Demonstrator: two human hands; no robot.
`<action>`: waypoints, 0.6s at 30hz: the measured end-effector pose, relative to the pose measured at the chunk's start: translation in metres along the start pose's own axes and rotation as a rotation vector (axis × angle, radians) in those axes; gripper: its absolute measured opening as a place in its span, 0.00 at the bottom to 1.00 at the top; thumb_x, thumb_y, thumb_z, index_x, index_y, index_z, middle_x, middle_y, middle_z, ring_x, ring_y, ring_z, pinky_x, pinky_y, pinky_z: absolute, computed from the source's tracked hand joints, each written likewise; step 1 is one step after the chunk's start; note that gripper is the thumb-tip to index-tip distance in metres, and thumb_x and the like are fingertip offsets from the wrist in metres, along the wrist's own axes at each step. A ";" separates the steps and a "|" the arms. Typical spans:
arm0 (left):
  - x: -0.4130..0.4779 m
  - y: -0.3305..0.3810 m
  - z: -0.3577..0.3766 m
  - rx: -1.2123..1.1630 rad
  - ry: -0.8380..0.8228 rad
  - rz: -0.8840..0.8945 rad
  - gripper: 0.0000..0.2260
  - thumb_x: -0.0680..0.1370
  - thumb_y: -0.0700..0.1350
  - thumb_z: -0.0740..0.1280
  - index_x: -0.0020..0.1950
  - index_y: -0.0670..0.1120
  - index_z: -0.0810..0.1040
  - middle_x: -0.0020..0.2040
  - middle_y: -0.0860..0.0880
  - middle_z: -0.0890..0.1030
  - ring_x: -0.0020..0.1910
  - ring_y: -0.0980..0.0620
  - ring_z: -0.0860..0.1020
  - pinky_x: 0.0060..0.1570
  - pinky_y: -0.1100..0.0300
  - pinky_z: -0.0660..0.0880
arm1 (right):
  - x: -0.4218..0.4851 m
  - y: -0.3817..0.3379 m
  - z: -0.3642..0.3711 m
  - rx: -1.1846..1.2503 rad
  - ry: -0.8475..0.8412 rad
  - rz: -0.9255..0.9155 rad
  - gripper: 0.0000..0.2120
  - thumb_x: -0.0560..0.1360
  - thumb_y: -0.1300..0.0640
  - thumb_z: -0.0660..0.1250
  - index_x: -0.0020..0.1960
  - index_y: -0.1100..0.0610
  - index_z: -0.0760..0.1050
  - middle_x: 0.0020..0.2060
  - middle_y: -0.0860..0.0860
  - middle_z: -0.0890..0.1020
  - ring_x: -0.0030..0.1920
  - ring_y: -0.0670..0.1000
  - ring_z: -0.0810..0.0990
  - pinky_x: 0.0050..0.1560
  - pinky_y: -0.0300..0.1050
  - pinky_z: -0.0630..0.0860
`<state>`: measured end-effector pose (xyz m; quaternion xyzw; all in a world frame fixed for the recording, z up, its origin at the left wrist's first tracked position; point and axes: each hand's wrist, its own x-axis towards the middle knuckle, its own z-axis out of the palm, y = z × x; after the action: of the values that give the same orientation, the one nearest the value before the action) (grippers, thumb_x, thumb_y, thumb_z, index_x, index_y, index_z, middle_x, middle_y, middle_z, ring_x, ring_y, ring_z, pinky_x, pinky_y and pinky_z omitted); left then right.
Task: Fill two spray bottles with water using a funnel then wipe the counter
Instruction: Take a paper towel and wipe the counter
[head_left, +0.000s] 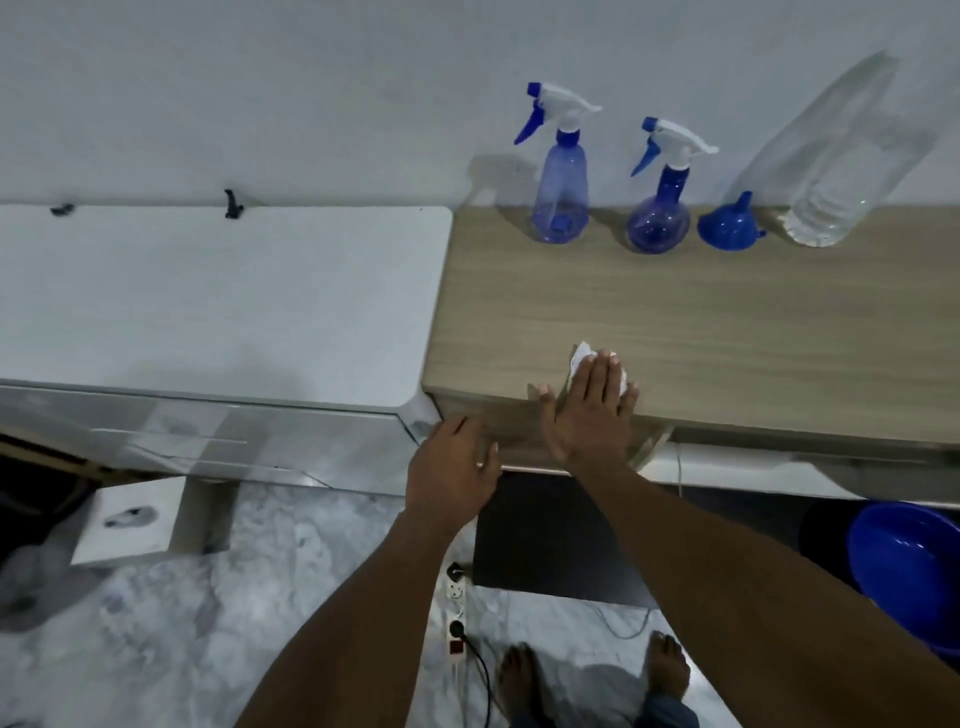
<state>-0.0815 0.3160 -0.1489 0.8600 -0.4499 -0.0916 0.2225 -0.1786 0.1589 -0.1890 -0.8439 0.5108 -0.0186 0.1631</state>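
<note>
Two blue spray bottles with white trigger heads stand at the back of the wooden counter: a tall one and a round-bellied one. To their right a blue funnel sits upside down beside a large clear water bottle. My right hand lies flat with straight fingers on a white cloth near the counter's front edge. My left hand hovers just in front of the counter's left corner, fingers relaxed, holding nothing.
A white cabinet top adjoins the counter on the left. A blue basin sits low at the right edge. A power strip with a cable lies on the marble floor by my bare feet.
</note>
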 end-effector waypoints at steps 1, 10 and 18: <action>-0.003 -0.011 -0.004 0.006 -0.001 -0.022 0.12 0.78 0.49 0.67 0.59 0.47 0.79 0.55 0.48 0.80 0.53 0.48 0.79 0.48 0.52 0.79 | -0.002 -0.021 0.006 0.001 -0.011 -0.048 0.40 0.80 0.35 0.41 0.80 0.64 0.43 0.80 0.59 0.45 0.80 0.57 0.39 0.77 0.61 0.37; -0.021 -0.067 -0.031 -0.013 0.034 -0.120 0.15 0.79 0.47 0.66 0.65 0.48 0.78 0.59 0.49 0.80 0.60 0.48 0.77 0.52 0.53 0.77 | 0.001 -0.026 0.007 -0.019 0.197 -0.265 0.30 0.77 0.47 0.51 0.77 0.57 0.63 0.75 0.56 0.67 0.76 0.58 0.63 0.72 0.62 0.61; -0.022 -0.049 -0.025 0.011 -0.040 -0.025 0.13 0.78 0.48 0.65 0.62 0.48 0.78 0.57 0.50 0.79 0.55 0.49 0.78 0.47 0.52 0.79 | 0.000 -0.017 0.005 -0.207 0.286 -0.478 0.16 0.69 0.62 0.70 0.56 0.54 0.81 0.53 0.53 0.83 0.52 0.58 0.79 0.47 0.50 0.72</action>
<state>-0.0494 0.3657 -0.1507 0.8649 -0.4440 -0.1089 0.2074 -0.1635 0.1677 -0.1885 -0.9412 0.3144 -0.1230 -0.0065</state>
